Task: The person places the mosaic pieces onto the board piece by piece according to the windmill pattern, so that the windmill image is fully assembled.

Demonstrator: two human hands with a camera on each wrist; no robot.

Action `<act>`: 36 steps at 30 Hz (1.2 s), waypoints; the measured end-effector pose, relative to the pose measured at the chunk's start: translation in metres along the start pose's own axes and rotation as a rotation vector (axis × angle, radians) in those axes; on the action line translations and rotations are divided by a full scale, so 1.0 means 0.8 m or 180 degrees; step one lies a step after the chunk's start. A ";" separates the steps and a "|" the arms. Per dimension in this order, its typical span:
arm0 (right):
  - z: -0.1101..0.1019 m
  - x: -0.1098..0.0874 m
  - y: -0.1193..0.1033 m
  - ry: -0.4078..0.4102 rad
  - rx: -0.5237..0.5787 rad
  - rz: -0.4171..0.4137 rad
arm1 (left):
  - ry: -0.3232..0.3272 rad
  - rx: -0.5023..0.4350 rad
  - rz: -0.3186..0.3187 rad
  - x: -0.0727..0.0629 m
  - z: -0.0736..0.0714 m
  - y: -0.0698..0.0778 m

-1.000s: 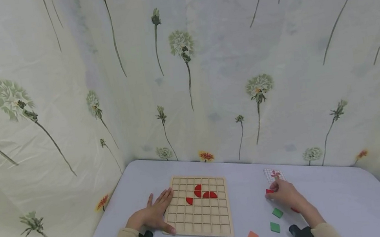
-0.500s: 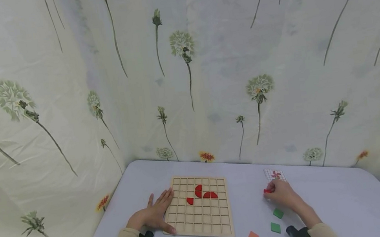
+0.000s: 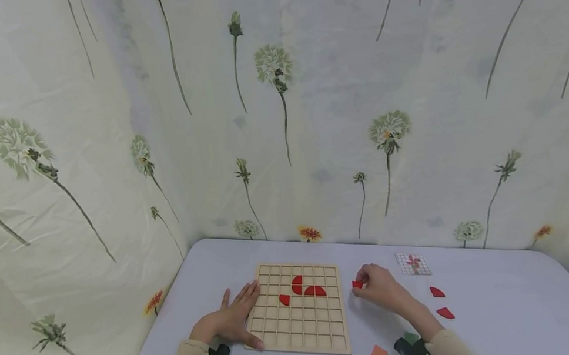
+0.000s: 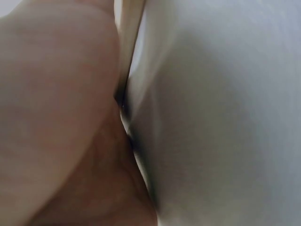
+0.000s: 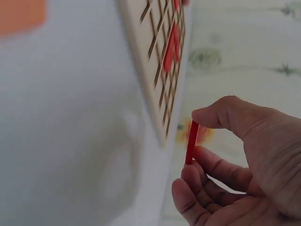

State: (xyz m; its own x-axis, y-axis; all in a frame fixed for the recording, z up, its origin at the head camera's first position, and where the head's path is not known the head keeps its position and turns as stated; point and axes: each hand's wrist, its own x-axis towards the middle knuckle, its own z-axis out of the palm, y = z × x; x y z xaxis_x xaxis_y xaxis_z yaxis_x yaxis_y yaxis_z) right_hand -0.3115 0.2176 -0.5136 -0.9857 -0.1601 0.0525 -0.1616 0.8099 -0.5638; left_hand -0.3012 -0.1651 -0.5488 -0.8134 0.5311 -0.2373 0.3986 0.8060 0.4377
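A wooden grid board (image 3: 296, 342) lies on the table, with several red quarter-circle pieces (image 3: 315, 291) set in its upper cells. With fingers spread, my left hand (image 3: 233, 320) rests on the board's left edge; the left wrist view is mostly filled by that hand. Just right of the board, my right hand (image 3: 383, 288) pinches a thin red piece (image 5: 192, 142) between thumb and fingertips. The right wrist view shows the piece edge-on, so its full outline is hidden. A pattern card (image 3: 413, 263) with a red figure on a grid lies behind the right hand.
Two loose red quarter-circle pieces (image 3: 441, 302) lie right of my right forearm. An orange square tile (image 3: 379, 354) is near the board's lower right corner. A green tile (image 3: 411, 337) is partly covered by the right wrist camera. A flower-printed curtain (image 3: 329, 107) stands behind the table.
My right hand has moved left from beside the card toward the board, carrying the red piece. This uncovers the card and two red pieces. The left hand stays where it was.
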 end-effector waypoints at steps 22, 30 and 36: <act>0.098 0.022 -0.099 -0.0445 0.0180 -0.0860 | 0.0003 0.0013 0.0021 -0.003 -0.002 0.003; 0.110 0.027 -0.098 -0.0381 0.0081 -0.0888 | 0.0026 0.0002 0.0035 -0.003 -0.002 0.002; 0.110 0.027 -0.101 -0.0379 0.0089 -0.0883 | 0.0021 0.0015 0.0045 -0.002 -0.001 0.000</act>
State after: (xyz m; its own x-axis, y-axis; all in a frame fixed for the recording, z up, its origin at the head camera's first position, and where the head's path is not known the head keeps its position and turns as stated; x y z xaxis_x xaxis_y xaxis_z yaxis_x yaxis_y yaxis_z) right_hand -0.3158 0.0989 -0.5393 -0.8913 -0.4394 0.1115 -0.4208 0.7105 -0.5640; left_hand -0.2999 -0.1661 -0.5478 -0.8104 0.5408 -0.2253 0.4121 0.7996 0.4368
